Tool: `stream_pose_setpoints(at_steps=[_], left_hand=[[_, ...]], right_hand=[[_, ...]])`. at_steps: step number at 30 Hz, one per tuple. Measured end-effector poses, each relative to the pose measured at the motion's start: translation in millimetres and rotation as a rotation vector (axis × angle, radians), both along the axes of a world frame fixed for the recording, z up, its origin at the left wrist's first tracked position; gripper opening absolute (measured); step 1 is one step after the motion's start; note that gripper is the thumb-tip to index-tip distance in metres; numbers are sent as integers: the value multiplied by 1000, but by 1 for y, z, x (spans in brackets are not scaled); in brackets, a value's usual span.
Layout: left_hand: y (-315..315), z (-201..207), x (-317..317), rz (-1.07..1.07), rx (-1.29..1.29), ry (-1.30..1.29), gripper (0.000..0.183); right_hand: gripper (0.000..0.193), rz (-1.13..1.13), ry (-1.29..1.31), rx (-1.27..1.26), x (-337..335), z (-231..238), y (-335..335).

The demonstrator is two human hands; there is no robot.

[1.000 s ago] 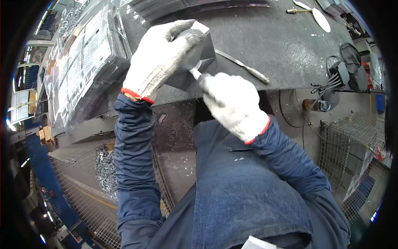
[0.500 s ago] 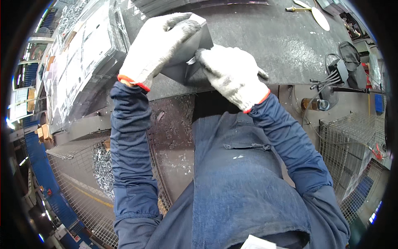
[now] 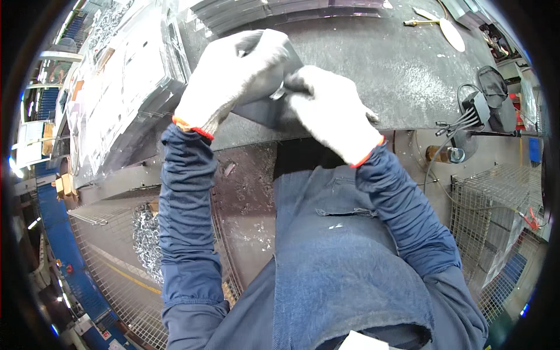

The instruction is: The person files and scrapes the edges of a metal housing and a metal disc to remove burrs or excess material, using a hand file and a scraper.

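In the middle of the upper picture, my left hand [image 3: 233, 76], in a white work glove with an orange-red cuff, is closed around a grey sheet-metal piece [image 3: 256, 114]. The piece is tilted, with flat faces, and my glove covers much of it. My right hand [image 3: 332, 111], gloved alike, has its fingertips pinched together against the right side of the piece. A small pale shiny scrap [image 3: 278, 93] shows between the two hands at those fingertips. Whether it is film or a bit of the metal, I cannot tell.
Film-wrapped flat panels [image 3: 125, 76] are stacked at the left of the dark worktable [image 3: 408, 76]. More metal pieces [image 3: 280, 14] lie along its far edge. A brass-ended tool [image 3: 421, 23] and cables [image 3: 464, 116] are at the right. Wire cages [image 3: 490, 198] stand below on both sides.
The view has shifted slightly, showing more of the far pieces. The grey metal piece has tilted in my left hand, and my right hand stays pinched beside it.
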State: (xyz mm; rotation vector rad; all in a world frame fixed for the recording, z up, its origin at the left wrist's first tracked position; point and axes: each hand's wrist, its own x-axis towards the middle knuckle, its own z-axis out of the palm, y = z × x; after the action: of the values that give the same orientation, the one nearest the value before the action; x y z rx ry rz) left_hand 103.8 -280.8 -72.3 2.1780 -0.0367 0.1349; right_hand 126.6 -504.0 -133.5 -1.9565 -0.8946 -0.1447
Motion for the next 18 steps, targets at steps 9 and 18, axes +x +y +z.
stream_pose_setpoints(at_steps=[9,18], left_hand=[[-38,-39,-33,765,-444,-133,66],[-63,-48,-46,939,-850,-230,52]], right_hand=[[30,-184,45,100,-51,-6,11],[28,-134,186,69,-41,-8,2]])
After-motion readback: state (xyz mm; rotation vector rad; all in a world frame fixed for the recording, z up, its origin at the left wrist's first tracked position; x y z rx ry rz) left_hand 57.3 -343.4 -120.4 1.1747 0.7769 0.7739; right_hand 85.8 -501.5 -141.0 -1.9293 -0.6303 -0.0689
